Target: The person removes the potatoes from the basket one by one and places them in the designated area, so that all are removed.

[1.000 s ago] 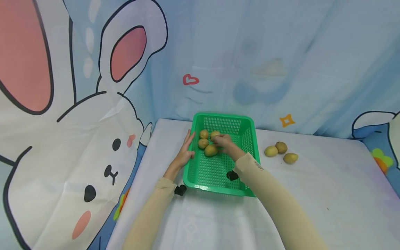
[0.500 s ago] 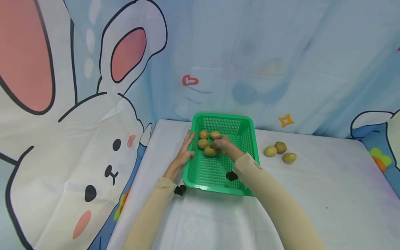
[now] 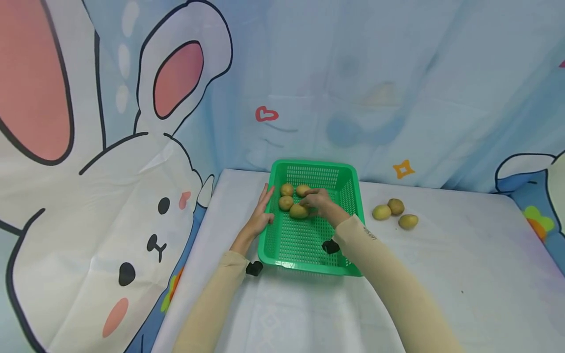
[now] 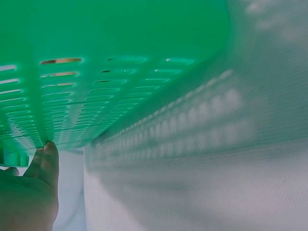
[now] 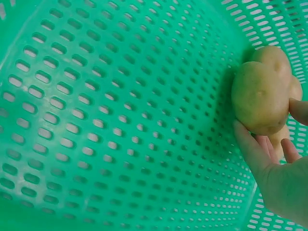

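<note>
Hiding two potatoes [image 5: 274, 139]: front potato [image 5: 260, 98].

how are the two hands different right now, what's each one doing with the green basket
The left hand lies flat with straight fingers against the outside wall of the green basket; the right hand reaches inside it. The left hand holds nothing, while the right hand's fingers touch a potato on the basket floor, and whether they grip it is unclear. Both arms wear beige sleeves.
</note>
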`<state>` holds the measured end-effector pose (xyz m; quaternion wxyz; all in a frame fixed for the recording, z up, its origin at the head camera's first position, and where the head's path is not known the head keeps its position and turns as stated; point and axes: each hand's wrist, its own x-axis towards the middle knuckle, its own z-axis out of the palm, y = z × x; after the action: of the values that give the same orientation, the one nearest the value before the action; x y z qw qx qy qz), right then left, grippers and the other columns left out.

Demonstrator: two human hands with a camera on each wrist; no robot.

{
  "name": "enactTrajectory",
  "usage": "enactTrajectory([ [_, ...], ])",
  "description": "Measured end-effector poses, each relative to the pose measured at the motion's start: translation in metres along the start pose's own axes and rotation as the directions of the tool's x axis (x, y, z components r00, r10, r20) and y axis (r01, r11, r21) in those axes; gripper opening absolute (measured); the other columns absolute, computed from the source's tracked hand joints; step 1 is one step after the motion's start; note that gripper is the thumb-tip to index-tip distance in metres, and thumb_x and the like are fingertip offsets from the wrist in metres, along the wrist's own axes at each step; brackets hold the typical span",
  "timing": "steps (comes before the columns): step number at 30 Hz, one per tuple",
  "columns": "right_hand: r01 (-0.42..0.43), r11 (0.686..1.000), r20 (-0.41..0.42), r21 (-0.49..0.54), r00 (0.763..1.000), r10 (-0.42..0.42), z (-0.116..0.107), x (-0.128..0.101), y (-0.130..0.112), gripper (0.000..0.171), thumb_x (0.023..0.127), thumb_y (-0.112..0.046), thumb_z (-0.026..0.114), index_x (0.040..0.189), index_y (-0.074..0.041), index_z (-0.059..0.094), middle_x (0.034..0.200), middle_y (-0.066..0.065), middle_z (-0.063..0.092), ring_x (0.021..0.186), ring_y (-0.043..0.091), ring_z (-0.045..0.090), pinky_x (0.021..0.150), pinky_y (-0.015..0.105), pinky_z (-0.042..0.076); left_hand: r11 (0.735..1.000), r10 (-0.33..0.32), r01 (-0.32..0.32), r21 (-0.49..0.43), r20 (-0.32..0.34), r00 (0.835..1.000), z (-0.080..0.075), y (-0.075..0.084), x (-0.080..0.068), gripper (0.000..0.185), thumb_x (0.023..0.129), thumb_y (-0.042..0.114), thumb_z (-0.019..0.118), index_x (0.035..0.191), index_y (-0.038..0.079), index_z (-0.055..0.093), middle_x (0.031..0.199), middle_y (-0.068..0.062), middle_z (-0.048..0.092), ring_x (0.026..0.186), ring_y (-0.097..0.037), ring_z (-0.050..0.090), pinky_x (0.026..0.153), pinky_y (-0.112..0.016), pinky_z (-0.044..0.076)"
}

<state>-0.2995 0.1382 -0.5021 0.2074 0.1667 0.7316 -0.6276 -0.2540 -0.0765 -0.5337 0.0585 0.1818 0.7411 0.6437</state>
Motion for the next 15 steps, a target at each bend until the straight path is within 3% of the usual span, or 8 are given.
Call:
enactTrajectory([
  [5, 0.021, 0.999, -0.006, 0.037, 1.000, -0.021, -0.011, -0.006, -0.011, 0.059, 0.089, 0.002, 0.063, 0.144, 0.001, 0.043, 0.147, 0.025, 0.039, 0.134, 0.042, 0.042, 0.101, 0.056, 0.041, 1.000, -0.011, 0.011, 0.010, 0.015, 1.000, 0.001, 0.006, -0.001, 0.100, 0.064, -0.018, 0.042, 0.158, 0.002, 0.015, 0.165, -0.008, -0.009, 0.150, -0.029, -0.010, 0.115, -0.055, 0.015],
  [11, 0.031, 0.997, -0.025, 0.066, 0.999, -0.029, -0.033, -0.014, -0.029, 0.059, 0.090, 0.001, 0.063, 0.145, 0.001, 0.043, 0.151, 0.023, 0.035, 0.136, 0.040, 0.041, 0.101, 0.052, 0.043, 1.000, -0.011, 0.011, -0.003, 0.021, 1.000, 0.001, 0.032, -0.009, 0.097, 0.062, -0.018, 0.042, 0.155, -0.006, 0.015, 0.163, -0.018, -0.009, 0.149, -0.037, -0.010, 0.114, -0.059, 0.012],
  [15, 0.048, 0.995, -0.049, 0.086, 0.998, -0.044, -0.049, -0.017, -0.039, 0.059, 0.090, 0.000, 0.063, 0.146, 0.001, 0.043, 0.152, 0.021, 0.035, 0.135, 0.038, 0.042, 0.099, 0.051, 0.046, 1.000, -0.009, 0.009, 0.013, -0.006, 1.000, 0.003, 0.020, -0.007, 0.098, 0.061, -0.015, 0.041, 0.155, -0.004, 0.017, 0.164, -0.015, -0.007, 0.149, -0.034, -0.009, 0.114, -0.058, 0.013],
])
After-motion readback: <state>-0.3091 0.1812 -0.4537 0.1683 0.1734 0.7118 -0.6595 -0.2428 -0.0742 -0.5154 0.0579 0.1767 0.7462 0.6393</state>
